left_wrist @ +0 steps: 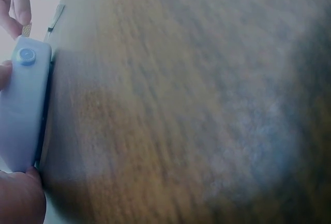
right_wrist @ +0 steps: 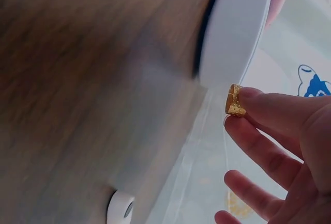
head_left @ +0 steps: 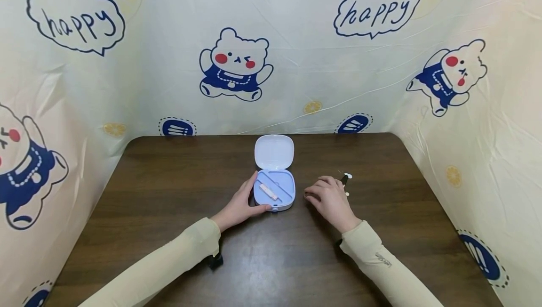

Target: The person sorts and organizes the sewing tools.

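- Blue case (head_left: 281, 178): placed on the dark wooden counter (head_left: 190, 165), at the centre of the head frame, slightly below mid-height; its lid (head_left: 274, 151) is swung back towards the top of the frame.
- Left hand (head_left: 240, 207): clamped on the case at its left side and lower-left corner.
- Right hand (head_left: 332, 201): right of the case and apart from it, with thumb and forefinger together, pinching a gold ring (right_wrist: 236, 101), right of centre in the right wrist view.
- Pale strip (head_left: 268, 192): lying diagonally inside the case, left of its middle.
- Small dark-and-white object (head_left: 345, 179): just beyond the right hand, right of centre; its kind cannot be told.
- Printed cloth (head_left: 305, 62): across the upper frame.
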### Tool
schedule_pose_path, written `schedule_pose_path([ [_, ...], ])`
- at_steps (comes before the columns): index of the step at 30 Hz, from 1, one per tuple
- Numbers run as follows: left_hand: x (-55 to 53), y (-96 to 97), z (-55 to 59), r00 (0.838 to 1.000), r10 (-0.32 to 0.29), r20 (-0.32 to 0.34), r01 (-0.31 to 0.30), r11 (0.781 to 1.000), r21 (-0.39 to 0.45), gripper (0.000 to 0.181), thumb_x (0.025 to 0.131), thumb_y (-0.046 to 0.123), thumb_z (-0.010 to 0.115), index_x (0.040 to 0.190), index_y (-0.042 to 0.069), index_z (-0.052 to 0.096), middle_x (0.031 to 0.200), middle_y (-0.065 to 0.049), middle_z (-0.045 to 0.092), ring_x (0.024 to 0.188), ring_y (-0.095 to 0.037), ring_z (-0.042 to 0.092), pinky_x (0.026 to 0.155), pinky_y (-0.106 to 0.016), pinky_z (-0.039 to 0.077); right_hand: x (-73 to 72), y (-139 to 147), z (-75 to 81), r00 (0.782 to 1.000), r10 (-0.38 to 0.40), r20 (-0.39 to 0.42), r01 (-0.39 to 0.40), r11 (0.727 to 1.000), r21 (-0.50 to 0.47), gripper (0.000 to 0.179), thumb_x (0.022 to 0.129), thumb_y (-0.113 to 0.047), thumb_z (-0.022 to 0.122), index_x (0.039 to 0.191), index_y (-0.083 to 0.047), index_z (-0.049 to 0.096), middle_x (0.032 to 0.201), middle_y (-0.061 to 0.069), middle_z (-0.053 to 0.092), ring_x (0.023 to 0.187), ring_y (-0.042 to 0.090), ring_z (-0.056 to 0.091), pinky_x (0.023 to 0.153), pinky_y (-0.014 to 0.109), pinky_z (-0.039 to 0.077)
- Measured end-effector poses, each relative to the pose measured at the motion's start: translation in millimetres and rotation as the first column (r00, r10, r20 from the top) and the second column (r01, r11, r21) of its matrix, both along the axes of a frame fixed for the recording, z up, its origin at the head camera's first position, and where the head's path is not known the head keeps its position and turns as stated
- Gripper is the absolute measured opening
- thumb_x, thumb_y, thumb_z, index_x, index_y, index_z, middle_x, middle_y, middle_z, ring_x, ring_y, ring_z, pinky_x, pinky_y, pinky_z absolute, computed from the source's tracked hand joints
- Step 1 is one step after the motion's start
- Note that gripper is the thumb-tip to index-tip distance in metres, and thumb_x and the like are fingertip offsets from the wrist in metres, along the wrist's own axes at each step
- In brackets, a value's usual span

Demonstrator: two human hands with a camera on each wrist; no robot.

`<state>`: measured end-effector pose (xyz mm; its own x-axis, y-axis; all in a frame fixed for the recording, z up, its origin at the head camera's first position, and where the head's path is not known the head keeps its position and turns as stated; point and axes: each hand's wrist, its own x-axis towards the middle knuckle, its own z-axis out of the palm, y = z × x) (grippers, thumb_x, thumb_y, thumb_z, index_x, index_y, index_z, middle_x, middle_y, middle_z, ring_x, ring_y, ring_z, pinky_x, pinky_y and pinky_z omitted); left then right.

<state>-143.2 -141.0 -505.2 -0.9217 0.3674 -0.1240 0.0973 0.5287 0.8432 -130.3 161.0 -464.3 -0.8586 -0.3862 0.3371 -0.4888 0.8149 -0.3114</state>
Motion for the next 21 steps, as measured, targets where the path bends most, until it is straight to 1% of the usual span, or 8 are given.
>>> schedule_pose_path([
  [7, 0.4, 0.6, 1.7, 1.0, 0.007, 0.007, -0.007, 1.0, -0.005, 0.116, 0.087, 0.048, 0.084, 0.169, 0.017, 0.008, 0.173, -0.014, 0.015, 0.158, -0.032, 0.018, 0.125, -0.055, 0.024, -1.9, -10.8, 1.7, 0.999, 0.036, -0.028, -0.036, 0.999, -0.01, 0.014, 0.086, -0.015, 0.087, 0.1, -0.015, 0.084, 0.097, 0.001, 0.076, 0.114, 0.033, 0.061, 0.099, 0.059, 0.044],
  [13, 0.6, 0.5, 0.9, 1.0, 0.009, 0.002, -0.009, 1.0, -0.003, 0.116, 0.087, 0.047, 0.084, 0.169, 0.016, 0.008, 0.173, -0.015, 0.016, 0.158, -0.033, 0.019, 0.125, -0.056, 0.024, -1.8, -19.6, 5.3, 0.996, 0.083, -0.045, -0.084, 0.996, -0.025, 0.017, 0.084, -0.014, 0.088, 0.1, -0.013, 0.083, 0.098, 0.002, 0.077, 0.116, 0.035, 0.061, 0.1, 0.061, 0.044],
  [21, -0.3, 0.5, -1.7, 1.0, 0.004, -0.013, -0.004, 1.0, 0.004, 0.116, 0.087, 0.047, 0.084, 0.169, 0.016, 0.008, 0.172, -0.015, 0.017, 0.158, -0.033, 0.02, 0.125, -0.055, 0.025, -0.1, -24.7, 11.6, 0.996, 0.085, -0.007, -0.085, 0.996, 0.001, 0.014, 0.085, -0.013, 0.088, 0.097, -0.013, 0.081, 0.098, 0.002, 0.077, 0.114, 0.034, 0.061, 0.1, 0.059, 0.043],
])
